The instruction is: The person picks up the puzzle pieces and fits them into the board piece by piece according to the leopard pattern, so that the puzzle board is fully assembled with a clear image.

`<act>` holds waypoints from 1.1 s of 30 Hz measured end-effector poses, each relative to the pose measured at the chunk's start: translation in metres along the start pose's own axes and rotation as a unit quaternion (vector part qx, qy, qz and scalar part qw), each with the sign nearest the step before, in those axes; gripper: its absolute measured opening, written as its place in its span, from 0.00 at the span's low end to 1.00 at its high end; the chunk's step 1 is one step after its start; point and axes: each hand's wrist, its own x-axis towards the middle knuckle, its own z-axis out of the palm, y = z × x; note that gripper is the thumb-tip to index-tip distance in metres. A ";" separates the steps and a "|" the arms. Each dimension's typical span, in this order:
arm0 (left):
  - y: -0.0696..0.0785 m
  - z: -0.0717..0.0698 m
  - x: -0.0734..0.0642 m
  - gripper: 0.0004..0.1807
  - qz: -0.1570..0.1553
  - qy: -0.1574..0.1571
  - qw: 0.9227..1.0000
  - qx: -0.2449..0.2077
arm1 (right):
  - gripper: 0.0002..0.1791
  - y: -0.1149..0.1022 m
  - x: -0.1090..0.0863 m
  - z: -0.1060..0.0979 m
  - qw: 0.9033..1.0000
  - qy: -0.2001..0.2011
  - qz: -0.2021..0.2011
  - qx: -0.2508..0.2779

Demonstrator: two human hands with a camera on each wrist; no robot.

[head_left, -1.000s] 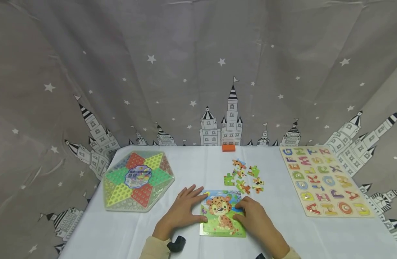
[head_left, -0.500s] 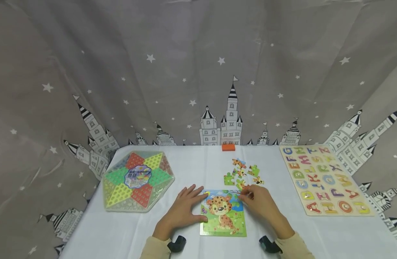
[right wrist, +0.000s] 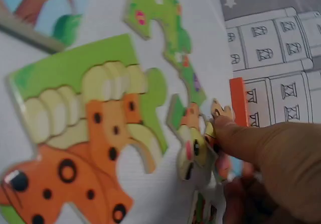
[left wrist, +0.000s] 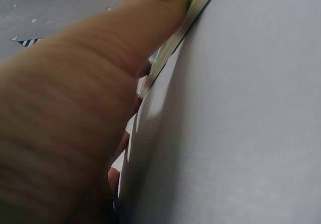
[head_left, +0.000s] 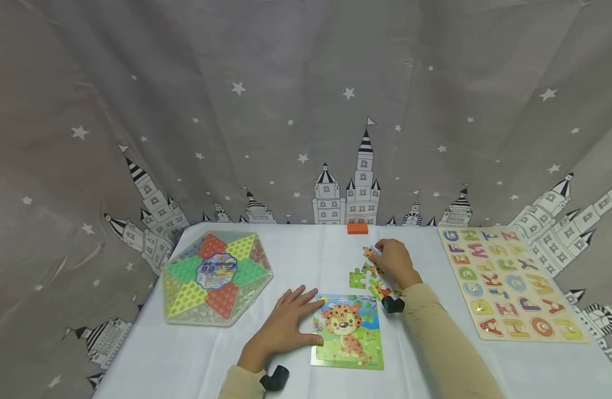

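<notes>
My left hand (head_left: pixel 283 327) rests beside a leopard jigsaw puzzle (head_left: pixel 347 341), fingers spread, with thumb and index fingertip at its left edge. In the left wrist view the thumb (left wrist: pixel 160 13) lies along the puzzle's thick side (left wrist: pixel 173 40). Farther back, my right hand (head_left: pixel 397 261) reaches over a group of loose jigsaw pieces. Its thumb and fingertips pinch an orange spotted jigsaw piece (right wrist: pixel 216 109) at the far end of the group. Closer to the right wrist camera lies a larger-looking piece with paws (right wrist: pixel 105 108); a green piece (head_left: pixel 357 279) lies at the group's left.
A hexagonal Chinese checkers board (head_left: pixel 216 277) in clear wrap lies at the left. On the right lies a wooden alphabet board (head_left: pixel 513 282). An orange block (head_left: pixel 357 228) stands at the table's back edge, before a grey castle-print curtain (head_left: pixel 266 111).
My right hand has left the puzzle's right side and moved away from me to the far loose pieces, pinching one there. The left hand stays at the puzzle's left edge.
</notes>
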 end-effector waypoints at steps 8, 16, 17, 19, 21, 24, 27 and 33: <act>0.000 0.002 -0.001 0.46 -0.003 -0.004 1.000 0.004 | 0.12 -0.014 -0.018 -0.005 0.994 -0.017 -0.018 0.111; -0.001 0.002 0.000 0.46 -0.004 0.001 1.000 0.005 | 0.09 -0.038 -0.072 0.013 0.963 -0.164 -0.175 0.125; -0.001 0.002 0.000 0.46 -0.004 0.000 1.000 0.003 | 0.08 -0.039 -0.075 0.017 0.962 -0.167 -0.180 0.118; -0.001 0.003 0.000 0.46 -0.004 -0.003 1.000 0.000 | 0.07 -0.038 -0.079 0.024 0.962 -0.169 -0.188 0.107; -0.001 0.003 0.000 0.46 -0.003 -0.006 1.000 -0.001 | 0.06 -0.037 -0.081 0.029 0.964 -0.162 -0.186 0.094; -0.001 0.003 0.000 0.46 -0.002 -0.004 1.000 0.004 | 0.05 -0.038 -0.084 0.034 0.969 -0.147 -0.185 0.067; -0.001 0.002 0.000 0.46 -0.001 0.001 1.000 0.009 | 0.04 -0.042 -0.088 0.036 0.973 -0.134 -0.180 0.045; 0.000 0.001 0.000 0.46 0.001 0.002 1.000 0.001 | 0.02 -0.051 -0.095 0.037 0.977 -0.121 -0.174 0.023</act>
